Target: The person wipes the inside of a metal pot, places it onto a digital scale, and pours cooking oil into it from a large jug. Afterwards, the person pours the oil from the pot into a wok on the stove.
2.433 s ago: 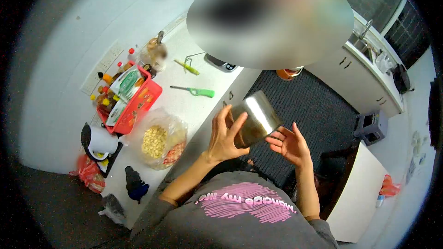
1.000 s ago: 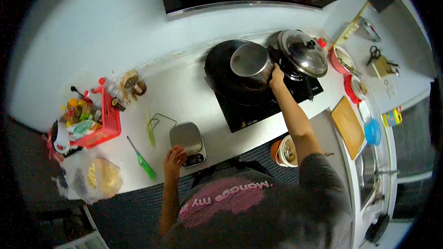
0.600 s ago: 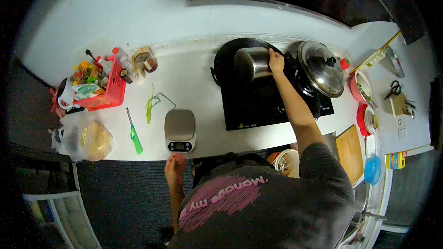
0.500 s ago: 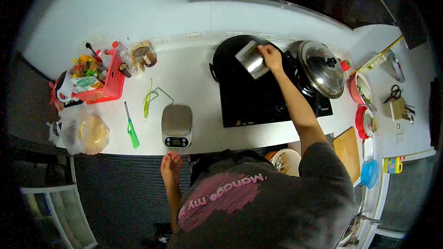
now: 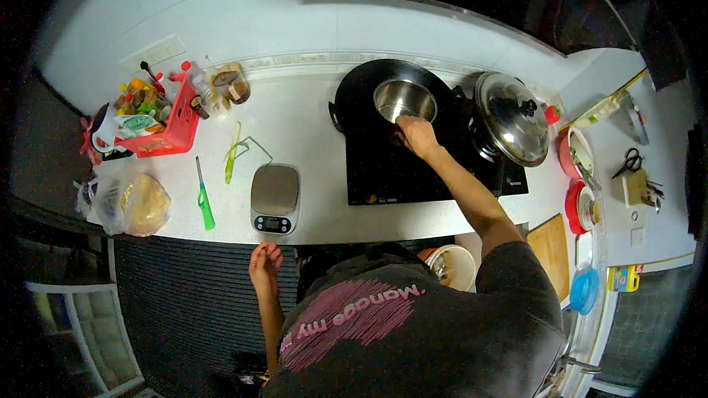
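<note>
My right hand [image 5: 417, 137] is closed on the near side of a steel pot [image 5: 405, 99], whose open mouth faces up. The pot is in or just over a black wok [image 5: 354, 88] on the black cooktop [image 5: 398, 184]; whether it rests there I cannot tell. My left hand [image 5: 265, 259] hangs empty by the counter's front edge, its fingers loosely bent and apart. Just beyond it lies a kitchen scale [image 5: 275, 190].
A lidded pan [image 5: 512, 118] stands right of the wok. Leftward on the counter [image 5: 310, 133] are a green lighter [image 5: 206, 206], a green-handled tool [image 5: 232, 155], a plastic bag [image 5: 144, 205] and a red basket [image 5: 173, 133]. A bucket [image 5: 461, 267] stands below the front edge.
The pot has gone from between my hands to the wok and has turned from tilted to mouth up. My right hand has shifted to its near side; my left hand has moved away from it.
</note>
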`<state>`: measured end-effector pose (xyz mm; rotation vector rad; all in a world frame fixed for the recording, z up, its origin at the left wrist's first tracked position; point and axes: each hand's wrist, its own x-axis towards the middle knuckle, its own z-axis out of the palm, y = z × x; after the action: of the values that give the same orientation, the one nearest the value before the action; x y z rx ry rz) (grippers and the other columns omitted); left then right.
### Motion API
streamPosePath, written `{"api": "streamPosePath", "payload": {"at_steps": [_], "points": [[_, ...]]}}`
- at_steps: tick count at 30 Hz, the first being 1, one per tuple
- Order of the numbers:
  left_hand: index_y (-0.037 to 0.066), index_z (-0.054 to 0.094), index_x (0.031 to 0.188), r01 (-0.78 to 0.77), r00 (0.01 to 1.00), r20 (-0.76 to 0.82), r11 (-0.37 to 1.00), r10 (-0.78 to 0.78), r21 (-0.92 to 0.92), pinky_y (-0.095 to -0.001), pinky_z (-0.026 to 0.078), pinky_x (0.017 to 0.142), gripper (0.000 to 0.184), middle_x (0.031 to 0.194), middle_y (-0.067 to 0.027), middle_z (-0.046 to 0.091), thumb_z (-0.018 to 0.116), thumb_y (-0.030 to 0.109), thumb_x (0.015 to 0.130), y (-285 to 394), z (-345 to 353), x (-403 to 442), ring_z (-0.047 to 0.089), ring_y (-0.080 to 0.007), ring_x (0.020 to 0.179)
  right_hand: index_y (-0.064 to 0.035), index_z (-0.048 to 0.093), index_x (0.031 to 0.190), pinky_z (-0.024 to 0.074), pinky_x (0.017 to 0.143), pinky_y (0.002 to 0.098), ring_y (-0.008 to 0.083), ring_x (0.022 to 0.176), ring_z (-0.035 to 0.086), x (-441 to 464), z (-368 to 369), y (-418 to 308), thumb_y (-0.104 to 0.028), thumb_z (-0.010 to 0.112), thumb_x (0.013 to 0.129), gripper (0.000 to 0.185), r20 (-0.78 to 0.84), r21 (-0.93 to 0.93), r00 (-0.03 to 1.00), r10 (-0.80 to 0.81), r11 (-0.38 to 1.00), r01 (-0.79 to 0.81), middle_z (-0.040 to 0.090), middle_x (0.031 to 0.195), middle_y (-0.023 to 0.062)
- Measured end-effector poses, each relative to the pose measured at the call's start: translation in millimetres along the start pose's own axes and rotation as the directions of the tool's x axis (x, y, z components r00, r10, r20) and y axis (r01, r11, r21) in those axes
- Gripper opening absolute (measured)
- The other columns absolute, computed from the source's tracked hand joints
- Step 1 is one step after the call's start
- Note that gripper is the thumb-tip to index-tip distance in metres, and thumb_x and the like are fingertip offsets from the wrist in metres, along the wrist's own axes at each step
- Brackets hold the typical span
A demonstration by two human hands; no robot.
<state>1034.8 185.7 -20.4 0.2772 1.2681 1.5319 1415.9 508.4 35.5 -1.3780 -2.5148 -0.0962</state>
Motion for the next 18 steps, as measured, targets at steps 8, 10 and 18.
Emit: {"api": "streamPosePath", "payload": {"at_steps": [8,10,18], "points": [[0.004,0.051,0.11,0.022,0.999,-0.052,0.991,-0.015,0.131,-0.0314,0.047,0.073,0.026,0.101,-0.0076,0.06,0.051,0.019,0.088,-16.1,-9.7,-1.2,0.059,-0.0156,0.084,-0.0059,0.056,0.097,0.0459,0.071,0.0383,0.0282,0.088,0.056,-30.5,-30.5,-17.6,-0.014,0.06,0.075,0.024,-0.058,-0.072,0.997,0.043,0.996,-0.047,0.06,0.086,0.0113],[0.004,0.051,0.11,-0.027,0.993,-0.101,0.958,0.058,0.285,-0.0322,0.047,0.073,0.026,0.102,-0.0088,0.059,0.051,0.018,0.087,-25.9,-27.0,5.2,0.059,-0.0165,0.085,-0.0061,0.059,0.096,0.0459,0.071,0.0381,0.0279,0.088,0.056,-47.3,-58.1,-42.1,-0.014,0.059,0.076,0.022,-0.176,0.067,0.981,0.08,0.995,-0.069,0.061,0.084,0.0108],[0.0,0.036,0.125,0.279,0.835,-0.394,0.32,0.384,0.905,-0.0472,0.039,0.084,0.073,0.123,-0.0202,0.04,0.063,0.042,0.073,-52.9,-214.4,159.7,0.043,-0.0353,0.107,-0.0037,0.063,0.088,0.0479,0.066,0.0373,0.0281,0.072,0.06,-192.0,-26.4,-119.2,-0.032,0.061,0.079,0.029,0.274,0.457,0.916,0.292,0.799,-0.391,0.062,0.082,0.0131]]}}
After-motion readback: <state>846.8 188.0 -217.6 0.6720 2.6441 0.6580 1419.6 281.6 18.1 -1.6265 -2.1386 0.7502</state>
